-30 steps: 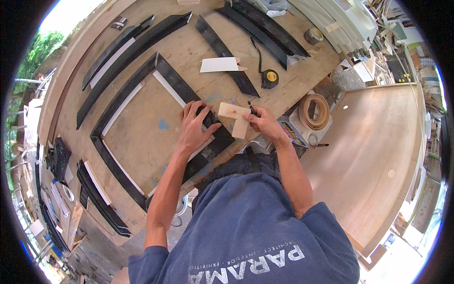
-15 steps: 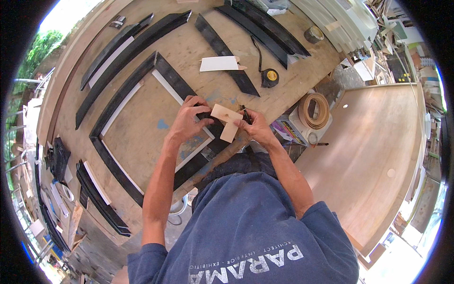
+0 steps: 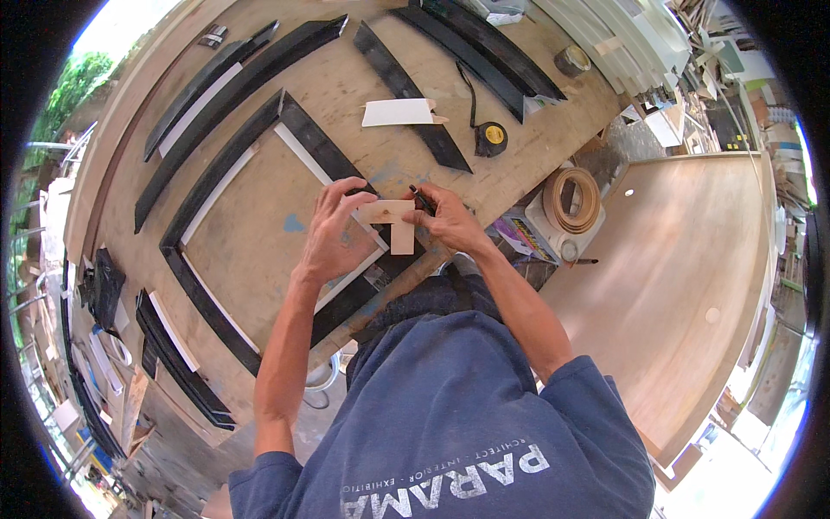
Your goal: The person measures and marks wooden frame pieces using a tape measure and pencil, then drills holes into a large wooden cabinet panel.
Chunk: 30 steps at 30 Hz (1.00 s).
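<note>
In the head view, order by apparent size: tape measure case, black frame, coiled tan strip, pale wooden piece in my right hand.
1. Black frame
2. Coiled tan strip
3. Pale wooden piece, partly covered; nearness may enlarge it
4. Tape measure case

One head-worn fisheye, pointing pretty much straight down over the wearer's blue shirt (image 3: 450, 406), which fills the bottom of the frame. The hands (image 3: 328, 233) land mid-frame, close up, the surface (image 3: 281, 186) stretching upper left, straight edges bowing outward.
</note>
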Each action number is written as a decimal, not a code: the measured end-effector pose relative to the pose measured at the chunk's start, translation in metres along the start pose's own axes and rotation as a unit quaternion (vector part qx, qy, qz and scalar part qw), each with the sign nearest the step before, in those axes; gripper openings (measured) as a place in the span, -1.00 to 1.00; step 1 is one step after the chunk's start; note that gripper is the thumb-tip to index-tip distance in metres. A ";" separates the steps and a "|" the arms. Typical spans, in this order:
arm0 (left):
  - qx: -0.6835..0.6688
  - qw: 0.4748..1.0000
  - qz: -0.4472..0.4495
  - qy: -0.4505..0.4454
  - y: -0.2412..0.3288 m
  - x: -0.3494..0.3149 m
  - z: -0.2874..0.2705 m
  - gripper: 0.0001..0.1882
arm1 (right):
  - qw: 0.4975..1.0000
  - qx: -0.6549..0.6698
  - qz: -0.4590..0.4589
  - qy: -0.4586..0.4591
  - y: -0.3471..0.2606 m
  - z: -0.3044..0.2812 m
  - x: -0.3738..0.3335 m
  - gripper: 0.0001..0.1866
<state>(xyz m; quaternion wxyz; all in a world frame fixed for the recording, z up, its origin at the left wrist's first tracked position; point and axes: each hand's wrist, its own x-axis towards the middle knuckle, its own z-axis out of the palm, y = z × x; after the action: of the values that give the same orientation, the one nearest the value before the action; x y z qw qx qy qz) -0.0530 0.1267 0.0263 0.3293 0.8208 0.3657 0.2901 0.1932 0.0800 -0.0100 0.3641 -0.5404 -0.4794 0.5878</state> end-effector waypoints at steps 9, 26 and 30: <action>0.052 0.990 -0.024 -0.128 0.007 0.002 0.014 -0.11 | 0.998 -0.058 0.011 0.002 0.006 -0.001 0.005 -0.60; 0.051 0.983 -0.095 -0.152 0.003 0.015 0.020 -0.20 | 0.999 -0.031 0.008 0.028 0.006 0.003 -0.001 -0.63; 0.034 0.983 -0.108 -0.142 -0.005 0.016 0.022 -0.23 | 0.999 0.002 -0.030 0.036 0.017 0.004 0.003 -0.65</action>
<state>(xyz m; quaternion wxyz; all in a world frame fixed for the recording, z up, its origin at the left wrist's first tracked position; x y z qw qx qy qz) -0.0302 0.1350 0.0129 0.3794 0.8198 0.4117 0.1207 0.1908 0.0777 -0.0271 0.3996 -0.5460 -0.4809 0.5576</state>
